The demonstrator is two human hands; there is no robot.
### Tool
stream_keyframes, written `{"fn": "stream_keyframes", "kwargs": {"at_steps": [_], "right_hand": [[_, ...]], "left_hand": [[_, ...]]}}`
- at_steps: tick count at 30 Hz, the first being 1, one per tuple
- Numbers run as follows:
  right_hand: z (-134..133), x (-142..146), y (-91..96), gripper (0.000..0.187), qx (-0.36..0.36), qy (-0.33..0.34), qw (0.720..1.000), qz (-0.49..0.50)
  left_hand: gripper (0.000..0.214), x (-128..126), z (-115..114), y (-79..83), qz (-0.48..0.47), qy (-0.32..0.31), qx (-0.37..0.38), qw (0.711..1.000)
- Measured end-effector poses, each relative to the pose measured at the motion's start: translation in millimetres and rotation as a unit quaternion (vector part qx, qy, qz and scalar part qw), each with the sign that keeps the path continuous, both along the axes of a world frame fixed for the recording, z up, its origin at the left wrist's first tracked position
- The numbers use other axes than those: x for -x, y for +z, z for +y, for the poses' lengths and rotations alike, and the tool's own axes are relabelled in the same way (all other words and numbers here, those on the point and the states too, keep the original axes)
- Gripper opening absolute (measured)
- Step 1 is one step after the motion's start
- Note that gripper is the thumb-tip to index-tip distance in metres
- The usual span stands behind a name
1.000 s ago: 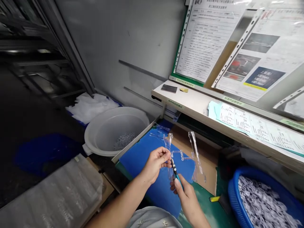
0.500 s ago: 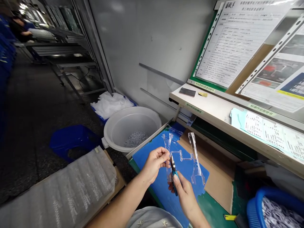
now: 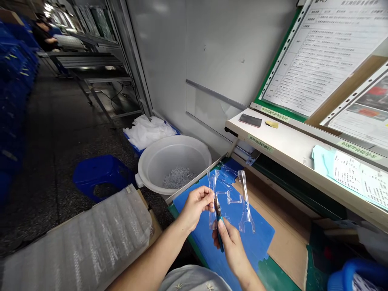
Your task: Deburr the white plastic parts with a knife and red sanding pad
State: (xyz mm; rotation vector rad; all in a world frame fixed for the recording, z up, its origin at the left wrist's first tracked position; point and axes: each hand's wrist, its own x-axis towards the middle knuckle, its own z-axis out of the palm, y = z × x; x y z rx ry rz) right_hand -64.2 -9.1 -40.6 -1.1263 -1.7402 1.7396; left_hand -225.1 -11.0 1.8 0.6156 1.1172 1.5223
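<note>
The left hand [image 3: 195, 208] pinches a clear, glassy plastic moulding [image 3: 230, 202], a branching frame of thin runners and curved flat strips, its fingers closed narrowly on one upright strip. The right hand [image 3: 232, 248] grips slim side cutters [image 3: 219, 226] with teal handles, fingers curled close around them, and the dark metal tip sits against the moulding. The moulding is held in the air above a smooth blue mat [image 3: 254, 242], which lies on a green-edged table [image 3: 273, 277] beside a sheet of brown cardboard [image 3: 287, 250]. To the left, a round white plastic basin [image 3: 172, 151] holds a heap of small clear plastic scraps [image 3: 178, 178]. Nearer on the left lies a ribbed, translucent bubble wrap sheet [image 3: 79, 242], while a white shelf [image 3: 281, 149] with papers runs along the far right.
</note>
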Motion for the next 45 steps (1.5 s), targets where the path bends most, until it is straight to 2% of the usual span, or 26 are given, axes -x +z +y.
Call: {"fn": "stream_keyframes", "kwargs": {"at_steps": [6,16,19,27,30,35,39,42,45], "right_hand": [[2.7,-0.5,-4.1,0.055,0.027,-0.006,0.999,0.024],[3.1,-15.8,-4.9,0.059,0.085,-0.061,0.991,0.079],[1.1,-21.3,-5.5,0.058,0.068,-0.069,0.993,0.070],[-9.2,-27.6,-13.2,0.056,-0.014,-0.143,0.989,-0.021],[-11.1,-30.2,-17.6,0.056,-0.013,-0.155,0.987,-0.029],[-13.2,-34.5,-35.9,0.057,0.031,-0.173,0.984,-0.012],[-16.1,-35.4,-58.3,0.062,0.129,-0.222,0.965,0.046],[-18.4,-35.5,-75.5,0.068,0.189,-0.247,0.948,0.070],[-20.8,-37.5,-92.4,0.071,0.233,-0.259,0.935,0.067]], "left_hand": [[0.024,0.3,6.7,-6.1,-0.005,-0.009,0.004,1.000],[0.027,-16.4,19.0,0.1,-0.005,-0.057,0.011,0.998],[0.027,-24.2,22.2,2.2,0.001,-0.067,0.013,0.998],[0.027,-45.8,27.2,6.6,0.033,-0.070,0.013,0.997],[0.028,-51.9,27.4,3.3,0.046,-0.068,0.019,0.996],[0.029,-59.2,28.6,-7.2,0.059,-0.066,0.037,0.995],[0.031,-64.0,30.2,-22.0,0.059,-0.077,0.064,0.993],[0.036,-68.3,33.4,-41.5,0.055,-0.091,0.094,0.990],[0.041,-74.4,38.3,-68.7,0.049,-0.106,0.136,0.984]]}}
